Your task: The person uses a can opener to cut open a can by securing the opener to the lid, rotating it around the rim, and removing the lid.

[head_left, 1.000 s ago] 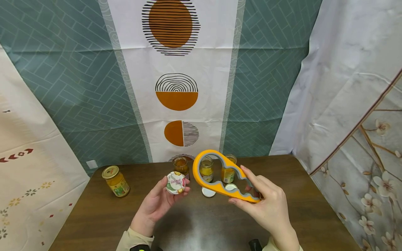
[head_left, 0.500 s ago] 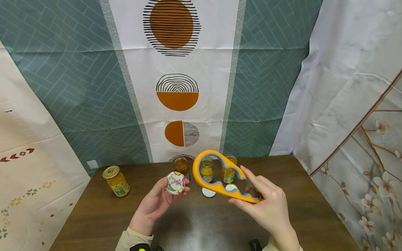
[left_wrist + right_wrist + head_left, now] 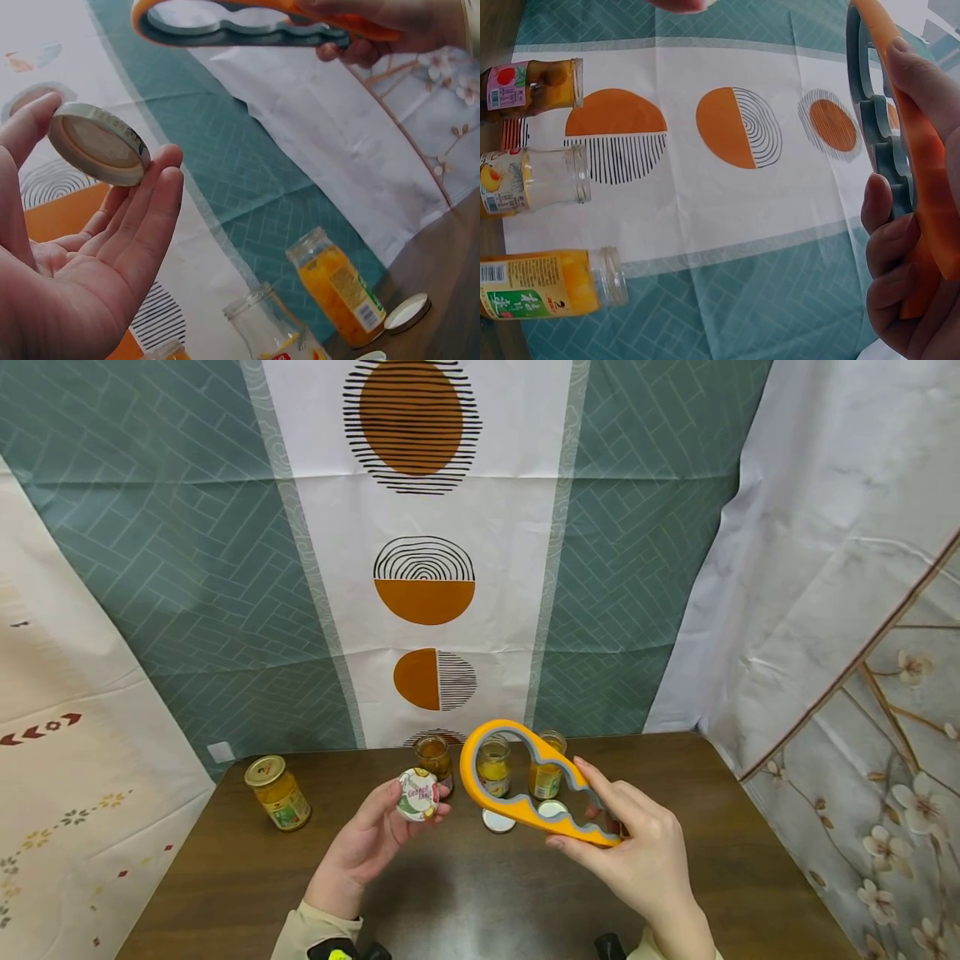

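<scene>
Between thumb and fingers, my left hand [image 3: 365, 837] pinches a round jar lid [image 3: 417, 794], its printed top facing the head camera. The left wrist view shows the hollow underside of that lid [image 3: 100, 144]. My right hand [image 3: 643, 837] grips an orange jar opener [image 3: 480, 739] with a grey scalloped inner edge, its wide loop pointing left. Both are held up above the table. Behind them stand three lidless jars: a dark one [image 3: 433, 755], a partly filled one [image 3: 544, 182] and one with yellow contents [image 3: 335, 291].
A jar with its gold lid on [image 3: 277, 793] stands at the table's left. Two loose lids lie in front of the lidless jars, one white lid [image 3: 498, 821] left and another lid [image 3: 407, 313] right. The brown table [image 3: 480, 893] meets a patterned cloth backdrop [image 3: 637, 568].
My left hand has shifted very slightly and tipped the lid a little. The right hand and the jar opener stay almost still.
</scene>
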{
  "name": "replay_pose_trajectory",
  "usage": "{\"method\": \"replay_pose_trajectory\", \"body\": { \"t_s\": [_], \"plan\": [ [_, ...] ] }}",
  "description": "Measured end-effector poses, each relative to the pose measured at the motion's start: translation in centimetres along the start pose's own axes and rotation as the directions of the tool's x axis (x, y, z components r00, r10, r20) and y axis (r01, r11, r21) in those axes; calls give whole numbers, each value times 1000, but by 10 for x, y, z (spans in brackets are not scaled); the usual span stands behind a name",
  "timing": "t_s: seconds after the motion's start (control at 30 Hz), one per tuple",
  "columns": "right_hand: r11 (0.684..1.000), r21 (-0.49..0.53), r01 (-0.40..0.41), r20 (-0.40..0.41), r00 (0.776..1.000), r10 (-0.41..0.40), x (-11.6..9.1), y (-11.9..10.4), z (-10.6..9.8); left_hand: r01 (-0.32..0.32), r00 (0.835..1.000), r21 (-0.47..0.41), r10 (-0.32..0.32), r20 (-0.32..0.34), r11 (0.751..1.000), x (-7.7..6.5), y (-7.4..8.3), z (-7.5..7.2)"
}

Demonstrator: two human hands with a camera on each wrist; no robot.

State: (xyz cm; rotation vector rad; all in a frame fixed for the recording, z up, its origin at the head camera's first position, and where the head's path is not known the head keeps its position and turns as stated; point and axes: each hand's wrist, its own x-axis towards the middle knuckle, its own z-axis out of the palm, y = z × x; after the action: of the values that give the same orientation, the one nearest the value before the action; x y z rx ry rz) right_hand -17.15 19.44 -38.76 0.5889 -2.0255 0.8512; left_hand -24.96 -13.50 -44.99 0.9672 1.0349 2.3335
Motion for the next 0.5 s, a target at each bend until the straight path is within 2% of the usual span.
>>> {"method": "replay_pose_trajectory", "body": {
  "t_s": [0.2, 0.3, 0.4, 0.5],
  "plan": [
    [1000, 22, 12, -8, 1000, -12, 9, -14, -6, 27, 998, 28, -25, -58, 999, 0, -4, -7],
    [1000, 24, 12, -10, 1000, -12, 11, -16, -7, 72, 990, 86, -61, -130, 994, 1, -7, -12],
    [1000, 23, 14, -13, 1000, -13, 11, -17, -8, 148, 964, 176, -102, -246, 973, 2, -10, -18],
    [1000, 21, 13, -14, 1000, -13, 11, -16, -8, 240, 920, 254, -135, -369, 937, 4, -14, -23]
  ]
}}
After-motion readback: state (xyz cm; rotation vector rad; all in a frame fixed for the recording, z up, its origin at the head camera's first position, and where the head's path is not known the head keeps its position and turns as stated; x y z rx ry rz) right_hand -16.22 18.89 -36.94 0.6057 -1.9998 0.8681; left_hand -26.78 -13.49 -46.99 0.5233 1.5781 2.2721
